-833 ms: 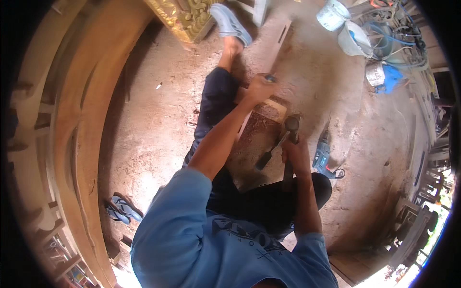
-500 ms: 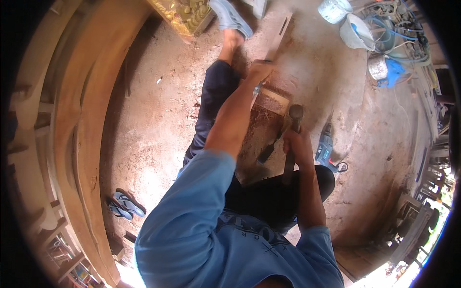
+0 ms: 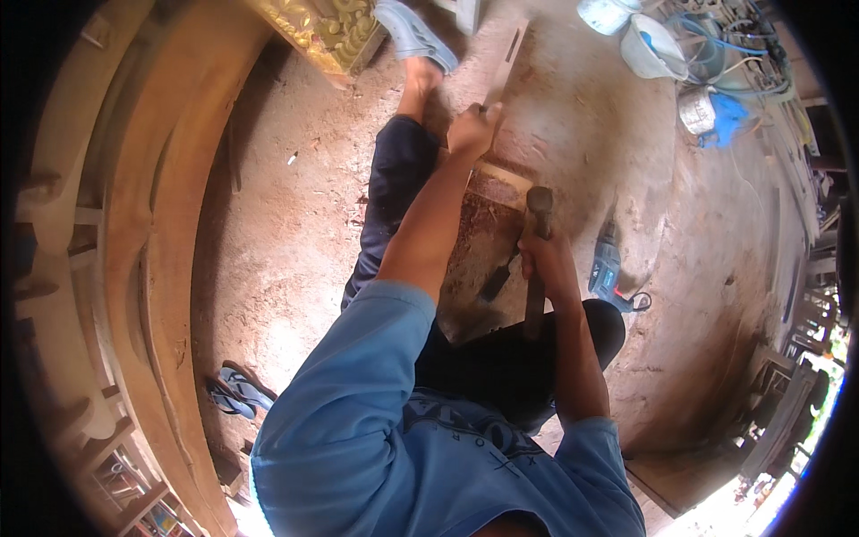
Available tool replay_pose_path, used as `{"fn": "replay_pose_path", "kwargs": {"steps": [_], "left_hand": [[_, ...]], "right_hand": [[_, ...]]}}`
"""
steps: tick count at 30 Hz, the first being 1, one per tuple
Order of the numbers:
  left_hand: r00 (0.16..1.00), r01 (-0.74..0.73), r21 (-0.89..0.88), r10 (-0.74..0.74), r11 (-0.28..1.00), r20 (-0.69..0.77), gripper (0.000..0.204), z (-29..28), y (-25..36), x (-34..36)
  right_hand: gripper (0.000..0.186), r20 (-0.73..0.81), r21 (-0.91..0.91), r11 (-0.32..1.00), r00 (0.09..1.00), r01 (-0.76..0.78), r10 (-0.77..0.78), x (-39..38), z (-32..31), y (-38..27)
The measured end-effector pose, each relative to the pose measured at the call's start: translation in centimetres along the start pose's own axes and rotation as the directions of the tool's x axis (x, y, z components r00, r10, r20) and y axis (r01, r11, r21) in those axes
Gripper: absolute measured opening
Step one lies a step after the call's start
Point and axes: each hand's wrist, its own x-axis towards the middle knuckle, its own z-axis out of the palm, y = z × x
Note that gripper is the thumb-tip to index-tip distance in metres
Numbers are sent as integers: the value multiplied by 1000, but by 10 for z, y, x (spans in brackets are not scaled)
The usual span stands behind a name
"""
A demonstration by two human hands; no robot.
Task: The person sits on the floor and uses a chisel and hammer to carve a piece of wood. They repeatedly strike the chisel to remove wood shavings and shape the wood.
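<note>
My right hand (image 3: 550,266) is wrapped round the handle of a hammer (image 3: 540,200), its dark head pointing up and away from me. Out ahead, my left hand (image 3: 472,132) is closed above a long wooden board (image 3: 506,67) with a slot cut near its far end. A small dark end shows at those left fingers, but the thing they hold is mostly hidden. Close below that hand lies a pale wood block (image 3: 499,185) among shavings. On the floor between my arms rests a dark-handled tool (image 3: 495,283), partly covered by the right hand.
A blue power drill (image 3: 606,268) lies right of my knee. Buckets (image 3: 653,46) and hoses stand at the far right. Large timber (image 3: 161,268) runs along the left, with flip-flops (image 3: 240,391) beside it. A gold carved piece (image 3: 327,31) sits at the far left.
My left hand has shifted slightly left and turned. The hammer in my right hand has moved a little left. The whole view has swung slightly.
</note>
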Motion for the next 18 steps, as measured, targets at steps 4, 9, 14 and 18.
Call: {"fn": "replay_pose_path", "kwargs": {"steps": [4,9,14,18], "left_hand": [[996,-63,334,79,940,-36,68,-2,7,-9],[991,-131,450,121,883,52,59,-4,4,-16],[988,-104,466,36,878,152,59,-8,7,-8],[983,-106,473,22,875,180,62,-15,13,-6]], "right_hand": [[11,-26,48,999,1000,17,-15,-9,4,-5],[15,-14,-48,998,1000,-29,28,-15,0,-3],[11,0,52,999,1000,13,-13,-14,-1,-2],[11,-42,50,998,998,43,-41,-22,-2,-5]]}}
